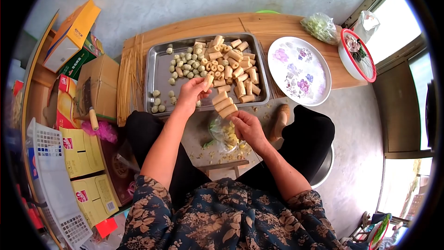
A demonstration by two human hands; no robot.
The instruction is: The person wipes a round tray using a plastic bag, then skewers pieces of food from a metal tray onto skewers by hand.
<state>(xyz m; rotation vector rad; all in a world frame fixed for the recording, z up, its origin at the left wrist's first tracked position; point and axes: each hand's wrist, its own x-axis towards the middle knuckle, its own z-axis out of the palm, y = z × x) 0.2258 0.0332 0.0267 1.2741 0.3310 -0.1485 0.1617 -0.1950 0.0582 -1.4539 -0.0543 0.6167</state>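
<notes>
Holding a short row of three tan, cylindrical rolls (pixel 223 104) by the near edge of a grey, rectangular metal tray (pixel 159 78), with thumb and fingers of the right hand (pixel 250 128) drawn together at the row's lower end. Pinched in the fingertips of the left hand (pixel 191 95), near the row's upper end but apart from it: a single tan roll (pixel 209 83). Apparently at the threading step, judging by the neat row and the loose sticks nearby, though with any stick inside the row impossible to make out. Calling next, by the look of it, for squaring the single roll to the row's upper end, with a firm grip below and a light pinch above to avoid splitting.

Heaped in the tray's right half: more tan rolls (pixel 235 56); clustered to their left, pale green, round balls (pixel 188 60). Flanking the tray on the light brown wooden desk (pixel 194 26): a bundle of thin, straw-coloured sticks (pixel 130 81) at left, a round, white, flower-patterned plate (pixel 283 82) at right. Farther right: a clear plastic bag of pale leaves (pixel 320 28) and a red-rimmed white basin (pixel 348 60).
</notes>
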